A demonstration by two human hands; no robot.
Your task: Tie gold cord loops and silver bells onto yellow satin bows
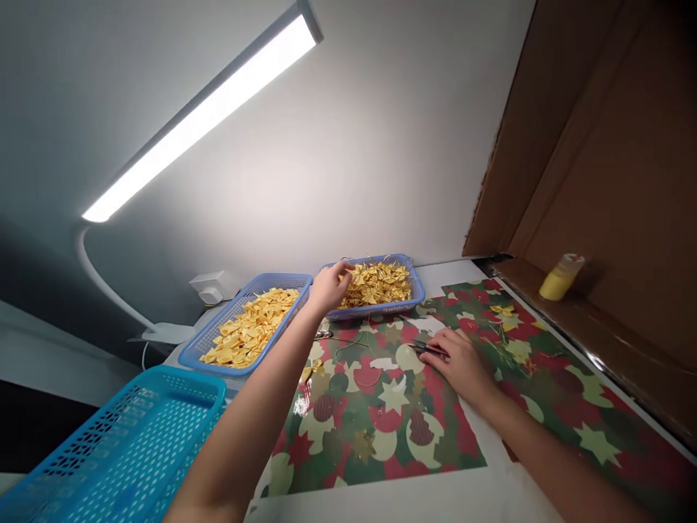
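Note:
My left hand (328,285) reaches into the far blue basket (418,293), fingers curled among its gold bows (378,283) with thin gold strings. My right hand (460,359) rests on the red, green and cream patterned sheet (381,428), fingers closed over small dark scissors (423,348). A second blue basket (201,347) to the left holds flat yellow bow shapes (251,328). A thin gold thread (348,349) lies looped on the sheet between the hands.
A bright blue empty basket (125,450) sits at the near left. A lamp bar (201,116) on a white arm hangs above. A yellow bottle (560,277) stands on the brown ledge at right. A single gold bow (502,310) lies on the sheet.

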